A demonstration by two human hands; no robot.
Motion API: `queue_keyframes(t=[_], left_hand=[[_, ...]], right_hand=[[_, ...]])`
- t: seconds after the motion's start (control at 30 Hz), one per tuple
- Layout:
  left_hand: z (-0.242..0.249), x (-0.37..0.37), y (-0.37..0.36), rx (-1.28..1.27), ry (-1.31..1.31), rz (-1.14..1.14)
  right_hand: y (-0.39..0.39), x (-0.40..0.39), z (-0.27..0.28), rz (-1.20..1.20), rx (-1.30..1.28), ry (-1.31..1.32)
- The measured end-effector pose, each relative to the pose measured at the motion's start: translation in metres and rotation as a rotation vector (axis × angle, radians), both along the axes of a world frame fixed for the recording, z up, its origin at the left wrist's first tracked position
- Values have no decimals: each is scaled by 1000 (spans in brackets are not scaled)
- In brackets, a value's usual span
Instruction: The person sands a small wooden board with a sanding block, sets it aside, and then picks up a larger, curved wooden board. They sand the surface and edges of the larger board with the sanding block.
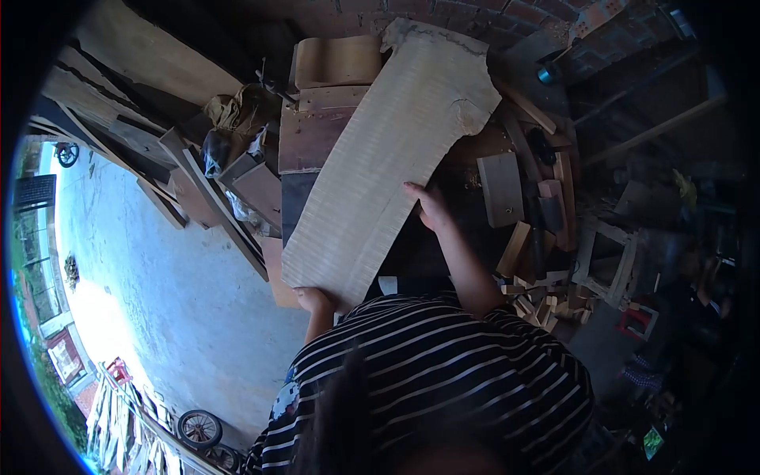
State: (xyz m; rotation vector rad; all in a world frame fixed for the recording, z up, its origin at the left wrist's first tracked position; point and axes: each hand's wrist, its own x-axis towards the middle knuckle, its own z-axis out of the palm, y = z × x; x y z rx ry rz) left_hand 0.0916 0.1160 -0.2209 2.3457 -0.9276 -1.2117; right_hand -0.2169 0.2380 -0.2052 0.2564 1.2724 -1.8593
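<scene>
A long, pale wooden board [380,150] with rippled grain and a rough, irregular far end lies slantwise across the workbench [305,142]. My left hand [315,301] grips its near end at the lower left, thumb on top and the other fingers hidden beneath. On the right edge, about midway along, my right hand [427,207] holds the board with the thumb on its upper face; the remaining fingers are mostly out of sight under it. A curved wooden piece [336,62] sits at the bench's far left, beside the board.
Right of the board are a small flat wood block [500,190], several tools and offcuts [554,305] on the floor. Planks [214,198] and a cloth bundle [237,111] lean at left. A brick wall [522,24] stands behind. Concrete floor [182,285] stretches left towards a wheel [199,428].
</scene>
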Motion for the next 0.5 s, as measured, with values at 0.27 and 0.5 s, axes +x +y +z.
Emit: queue_keyframes(t=[0.27,0.5], left_hand=[[-38,23,0,-9,14,-31],[-31,2,8,-262,-232,-130]], right_hand=[[25,-9,-5,229,609,171],[41,4,21,-311,721,1216]])
